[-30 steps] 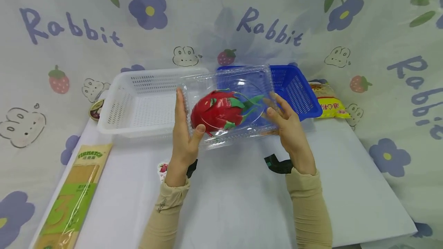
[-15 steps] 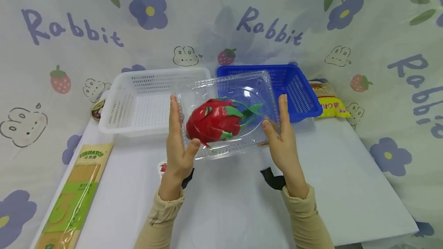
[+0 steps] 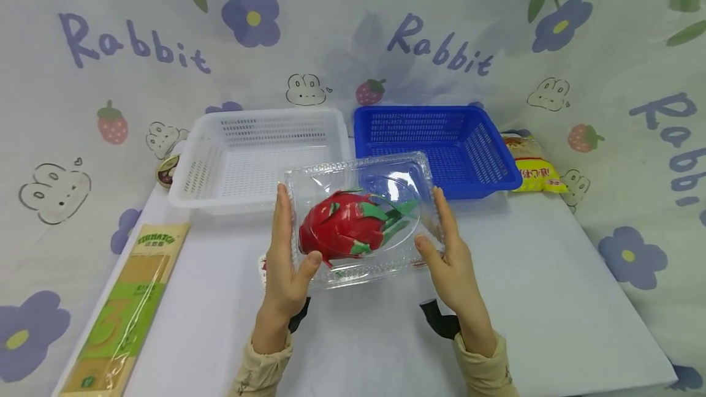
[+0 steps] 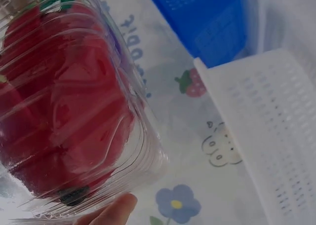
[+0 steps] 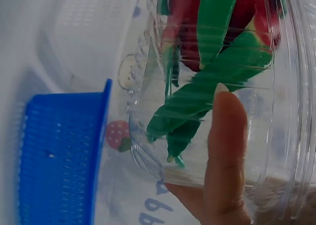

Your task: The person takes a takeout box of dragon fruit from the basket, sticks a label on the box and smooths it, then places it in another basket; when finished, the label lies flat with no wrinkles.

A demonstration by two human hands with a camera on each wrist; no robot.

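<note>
Both hands hold a clear plastic clamshell box (image 3: 386, 262) above the white table, one hand at each end. Inside it lies a glossy red dragon fruit (image 3: 342, 225) with green leaf tips pointing right. My left hand (image 3: 287, 262) grips the left end, fingers extended along the side wall and thumb at the near corner. The right hand (image 3: 455, 265) has its fingers up the right side, thumb over the near part. In the right wrist view the right thumb (image 5: 227, 151) presses the ribbed wall beside the green leaves (image 5: 197, 96).
Behind the box stand a white basket (image 3: 193, 185) and, to its right, a blue basket (image 3: 499, 170). A long noodle pack (image 3: 127, 311) lies left, a yellow packet (image 3: 535, 170) at back right. A round tin (image 3: 167, 170) shows at back left. A printed card (image 3: 262, 269) is partly hidden.
Both hands have brought the box with the dragon fruit back from the baskets toward the body. The right hand's fingers, earlier bent at the box's side, now extend along it.
</note>
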